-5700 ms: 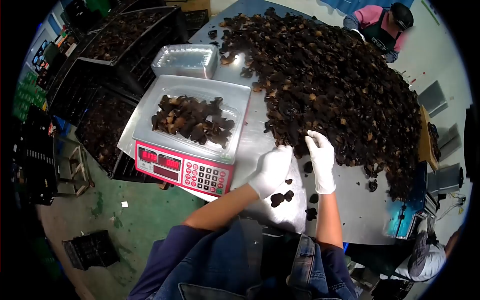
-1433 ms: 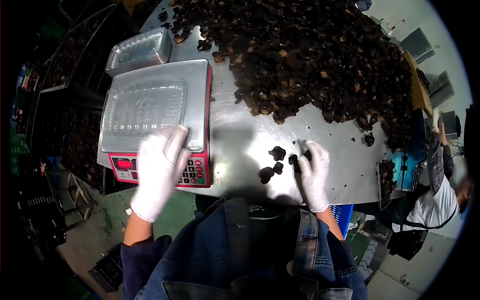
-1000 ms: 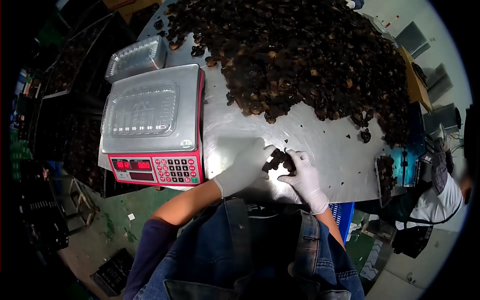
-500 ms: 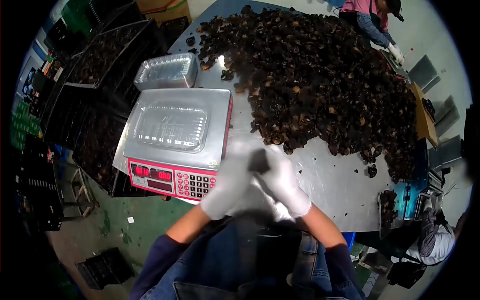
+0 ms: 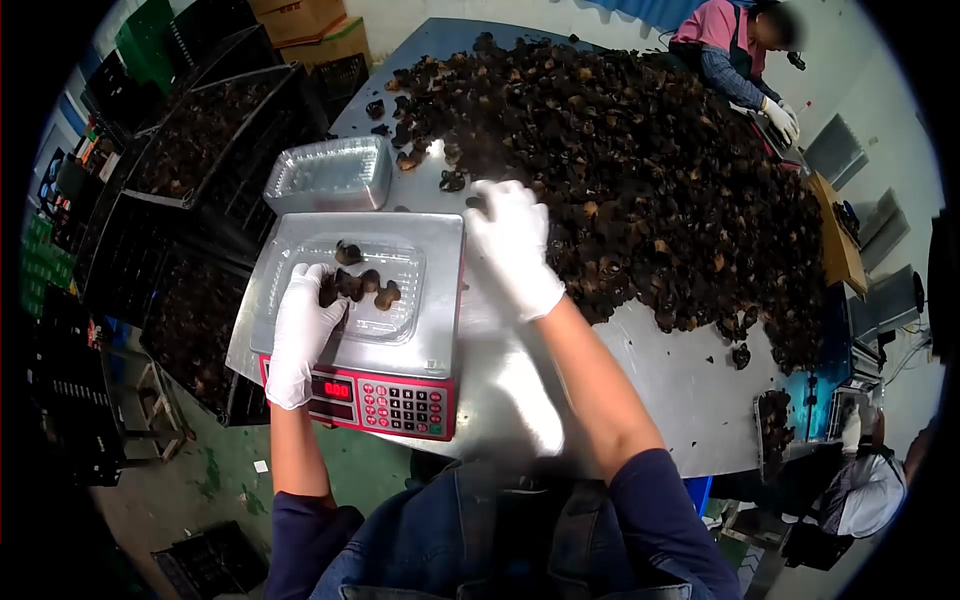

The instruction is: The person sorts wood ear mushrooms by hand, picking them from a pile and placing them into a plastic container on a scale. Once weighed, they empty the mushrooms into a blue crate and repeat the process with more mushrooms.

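Observation:
My left hand (image 5: 305,335), in a white glove, is over the left side of a clear plastic tray (image 5: 408,285). Its fingers and thumb are closed around dark wood ear mushrooms (image 5: 347,285), and a few more pieces lie loose in the tray. Under the tray is a scale (image 5: 410,405) with a steel top and red front; its visible red display reads 0.00. My right hand (image 5: 512,245), also gloved, hovers beside the scale at the near left edge of a large mushroom pile (image 5: 640,180). Its fingers are bent and apart, with nothing visible in them.
Clear trays (image 5: 330,172) are stacked behind the scale. Black crates (image 5: 200,150) of mushrooms stand to the left. Across the metal table (image 5: 640,400), a person (image 5: 735,60) in pink works at the far right. Another person (image 5: 865,490) is at the lower right.
My hands were together in front of the scale and have moved apart. The left went onto the tray, the right forward to the pile. Mushroom pieces now lie in the formerly bare tray.

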Demonstrator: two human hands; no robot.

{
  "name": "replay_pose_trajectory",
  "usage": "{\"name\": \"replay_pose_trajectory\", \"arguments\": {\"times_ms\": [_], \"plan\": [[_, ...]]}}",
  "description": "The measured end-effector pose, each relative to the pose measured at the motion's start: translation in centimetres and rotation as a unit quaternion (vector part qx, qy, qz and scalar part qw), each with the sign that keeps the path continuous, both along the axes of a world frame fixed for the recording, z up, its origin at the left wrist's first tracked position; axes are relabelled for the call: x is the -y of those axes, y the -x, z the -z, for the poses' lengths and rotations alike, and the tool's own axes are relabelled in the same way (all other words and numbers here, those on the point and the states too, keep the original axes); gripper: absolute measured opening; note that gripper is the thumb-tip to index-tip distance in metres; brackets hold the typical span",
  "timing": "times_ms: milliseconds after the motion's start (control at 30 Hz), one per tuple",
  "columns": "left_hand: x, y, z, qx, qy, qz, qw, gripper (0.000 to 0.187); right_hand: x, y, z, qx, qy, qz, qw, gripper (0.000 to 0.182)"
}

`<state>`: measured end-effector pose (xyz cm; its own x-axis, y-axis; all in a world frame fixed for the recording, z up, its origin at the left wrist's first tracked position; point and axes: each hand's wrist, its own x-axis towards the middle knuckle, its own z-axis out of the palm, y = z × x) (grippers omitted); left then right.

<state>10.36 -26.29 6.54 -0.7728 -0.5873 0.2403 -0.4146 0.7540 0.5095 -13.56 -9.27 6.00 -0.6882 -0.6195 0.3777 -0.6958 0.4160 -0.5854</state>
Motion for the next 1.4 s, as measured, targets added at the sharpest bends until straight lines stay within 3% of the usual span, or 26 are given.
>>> {"name": "replay_pose_trajectory", "arguments": {"times_ms": [100, 167, 300, 367, 433, 500, 567, 667, 733, 767, 833, 867, 900, 967, 1033, 1167, 1233, 1300, 1333, 1400], "plan": [[-0.6, -0.1, -0.5, 0.032, -0.011, 0.011, 0.999, 0.039, -3.4, 3.2, 5.6, -0.156, -0.169, 0.062, 0.971, 0.052], [-0.8, -0.4, -0.3, 0.052, -0.015, 0.001, 0.999, 0.040, -7.1, 2.3, 7.7, -0.170, -0.198, 0.010, 0.965, 0.048], [-2.8, -1.3, -1.7, 0.026, -0.039, -0.017, 0.999, 0.046, -14.4, -1.9, 6.9, -0.144, -0.105, 0.000, 0.984, 0.041], [-4.5, -1.2, -2.4, -0.036, 0.155, -0.036, 0.987, 0.051, -17.6, -3.9, 6.3, -0.178, -0.119, 0.020, 0.977, 0.037], [-8.3, -0.2, -4.3, -0.115, 0.024, -0.032, 0.993, 0.052, -20.8, -5.1, 7.7, -0.157, -0.122, 0.050, 0.979, 0.034], [-11.4, 0.7, -4.6, -0.089, 0.064, 0.108, 0.988, 0.051, -23.5, -6.2, 8.8, -0.136, -0.131, 0.065, 0.980, 0.032], [-15.1, 2.6, -3.3, -0.065, -0.114, 0.245, 0.960, 0.053, -25.7, -7.2, 8.9, -0.108, -0.134, 0.075, 0.982, 0.031], [-19.7, 5.3, 2.7, 0.037, -0.105, 0.263, 0.958, 0.057, -27.7, -7.8, 9.2, -0.064, -0.103, 0.117, 0.986, 0.023], [-21.4, 6.5, 5.8, 0.035, 0.039, 0.209, 0.977, 0.062, -28.3, -7.7, 8.8, -0.051, -0.069, 0.146, 0.986, 0.017], [-21.9, 6.4, 6.4, 0.035, 0.039, 0.210, 0.976, 0.062, -28.3, -7.3, 8.8, -0.051, -0.069, 0.147, 0.985, 0.017], [-23.2, 5.7, 7.2, 0.081, -0.096, 0.286, 0.950, 0.065, -28.1, -6.3, 8.7, -0.042, -0.045, 0.164, 0.985, 0.021], [-23.6, 4.8, 7.3, 0.034, -0.104, 0.307, 0.945, 0.062, -27.1, -6.3, 7.3, -0.064, -0.055, 0.163, 0.983, 0.029], [-23.6, 4.8, 7.3, 0.037, -0.103, 0.306, 0.946, 0.062, -26.7, -5.9, 7.7, -0.059, -0.050, 0.156, 0.985, 0.038], [-23.1, 5.2, 7.0, 0.074, -0.129, 0.289, 0.946, 0.055, -25.8, -5.8, 7.4, -0.075, -0.069, 0.124, 0.987, 0.042], [-22.3, 7.3, 6.6, 0.123, -0.086, 0.260, 0.954, 0.050, -25.1, -6.0, 8.3, -0.061, -0.059, 0.107, 0.991, 0.044], [-21.0, 14.1, 7.1, -0.017, 0.161, 0.139, 0.977, 0.047, -25.5, -6.4, 8.6, -0.018, -0.060, 0.098, 0.993, 0.045], [-20.5, 18.4, 6.9, 0.126, 0.075, 0.048, 0.988, 0.032, -25.8, -6.5, 8.2, -0.006, -0.060, 0.100, 0.993, 0.043], [-18.9, 20.3, 9.5, 0.129, 0.080, 0.041, 0.988, 0.014, -26.0, -6.5, 8.0, -0.025, -0.039, 0.124, 0.991, 0.041], [-18.0, 20.9, 10.7, 0.069, 0.051, 0.039, 0.996, 0.007, -25.6, -6.3, 7.9, -0.047, -0.033, 0.127, 0.990, 0.039], [-17.8, 20.1, 9.6, 0.047, 0.028, 0.039, 0.998, 0.008, -23.5, -5.6, 6.6, -0.097, -0.053, 0.081, 0.991, 0.039]]}}
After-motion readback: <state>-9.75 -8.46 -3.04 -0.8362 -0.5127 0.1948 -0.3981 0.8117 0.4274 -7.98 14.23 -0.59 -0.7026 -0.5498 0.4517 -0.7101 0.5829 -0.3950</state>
